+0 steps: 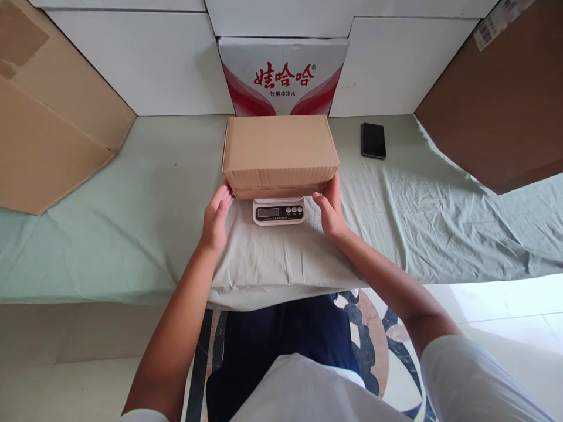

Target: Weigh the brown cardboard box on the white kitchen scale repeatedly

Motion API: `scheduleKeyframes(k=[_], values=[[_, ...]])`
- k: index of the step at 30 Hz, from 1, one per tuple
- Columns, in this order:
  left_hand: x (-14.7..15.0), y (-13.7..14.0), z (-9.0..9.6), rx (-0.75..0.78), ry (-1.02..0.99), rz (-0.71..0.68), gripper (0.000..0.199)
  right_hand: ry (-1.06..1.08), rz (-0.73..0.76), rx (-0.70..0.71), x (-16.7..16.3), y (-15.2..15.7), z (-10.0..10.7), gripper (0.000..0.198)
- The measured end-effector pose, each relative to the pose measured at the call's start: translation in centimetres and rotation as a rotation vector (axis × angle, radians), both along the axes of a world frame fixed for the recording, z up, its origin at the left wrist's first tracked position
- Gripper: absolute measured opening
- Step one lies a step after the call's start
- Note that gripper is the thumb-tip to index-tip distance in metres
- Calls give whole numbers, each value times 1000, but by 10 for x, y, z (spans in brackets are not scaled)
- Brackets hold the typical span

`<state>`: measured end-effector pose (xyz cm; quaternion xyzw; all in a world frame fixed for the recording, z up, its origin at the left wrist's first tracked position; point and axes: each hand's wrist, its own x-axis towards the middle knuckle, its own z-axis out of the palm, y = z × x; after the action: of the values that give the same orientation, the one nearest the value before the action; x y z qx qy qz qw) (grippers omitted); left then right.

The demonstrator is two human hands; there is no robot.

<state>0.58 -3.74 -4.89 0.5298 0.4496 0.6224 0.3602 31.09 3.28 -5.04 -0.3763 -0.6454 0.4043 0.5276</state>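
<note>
Squarely centred on one green cloth-covered table (145, 246), between two large cardboard boxes (65, 135) and in front of one red-and-white carton (284, 58), one brown box (281, 143) sits above one scale (278, 212). Two bare hands, the left hand (216, 214) and the right hand (331, 208), hold it, partly closed around its lower near corners. One black phone (373, 140) lies to the right. Frame edges crop both large boxes; fingertips and most of the scale are hidden, its display unreadable. Whether the brown box's weight rests there cannot be told.
</note>
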Motion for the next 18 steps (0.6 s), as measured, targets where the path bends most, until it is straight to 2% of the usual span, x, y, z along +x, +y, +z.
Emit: scheduleKeyframes(k=[5, 10, 13, 18], values=[[-2, 1, -3, 24, -13, -14, 88, 1, -2, 12, 0, 0, -1, 105], [-1, -1, -3, -3, 6, 4, 95, 4, -8, 23, -1, -2, -2, 100], [-3, -2, -1, 30, 15, 79, 96, 50, -54, 54, 2, -1, -3, 96], [-14, -4, 0, 69, -69, 204, 82, 86, -209, 49, 16, 14, -3, 94]])
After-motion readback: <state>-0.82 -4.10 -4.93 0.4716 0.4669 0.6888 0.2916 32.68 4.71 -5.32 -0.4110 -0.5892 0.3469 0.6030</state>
